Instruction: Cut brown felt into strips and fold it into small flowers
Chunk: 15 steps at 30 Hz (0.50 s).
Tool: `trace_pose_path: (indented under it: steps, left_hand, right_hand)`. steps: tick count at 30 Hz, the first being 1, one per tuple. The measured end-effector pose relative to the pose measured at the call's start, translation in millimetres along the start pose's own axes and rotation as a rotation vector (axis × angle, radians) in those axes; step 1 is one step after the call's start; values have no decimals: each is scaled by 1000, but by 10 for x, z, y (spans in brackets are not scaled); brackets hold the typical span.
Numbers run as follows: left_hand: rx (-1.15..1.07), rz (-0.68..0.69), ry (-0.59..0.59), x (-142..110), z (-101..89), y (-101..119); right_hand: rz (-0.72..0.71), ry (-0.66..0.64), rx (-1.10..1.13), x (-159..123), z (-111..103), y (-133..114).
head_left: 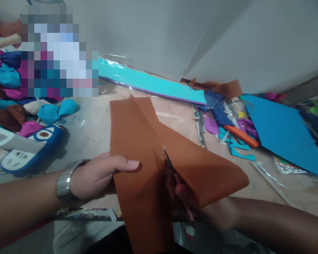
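The left hand (95, 178) is clamped on a big brown sheet (137, 134), thumb on top. The right hand (181, 192) is closed round the scissors (170, 167), with the blades at the sheet's split. The sheet is in the middle, hanging over the table's (92, 130) near edge. Left are a blue and white thing (42, 151) and crumpled bright bundles (49, 112). A shiny turquoise pack (153, 83) lies far back. Right are an orange cutter (241, 136) and a blue sheet (283, 130).
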<state>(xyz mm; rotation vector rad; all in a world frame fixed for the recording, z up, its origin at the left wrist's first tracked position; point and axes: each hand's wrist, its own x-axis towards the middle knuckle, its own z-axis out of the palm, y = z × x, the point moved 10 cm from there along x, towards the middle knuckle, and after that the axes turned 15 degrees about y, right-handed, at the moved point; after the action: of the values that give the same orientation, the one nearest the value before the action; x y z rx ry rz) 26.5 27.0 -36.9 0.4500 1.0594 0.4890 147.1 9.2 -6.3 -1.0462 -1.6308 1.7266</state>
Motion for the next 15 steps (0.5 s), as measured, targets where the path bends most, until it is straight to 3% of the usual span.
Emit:
trace_pose_path:
  steps: [4,15]
  left_hand:
    - [17,19,-16,-14,14,-6]
    - [-10,10,-80,4,6,-78]
  right_hand:
    - [4,52,-71,-16,-45,65]
    - [-54,22,-242,-42,-86,132]
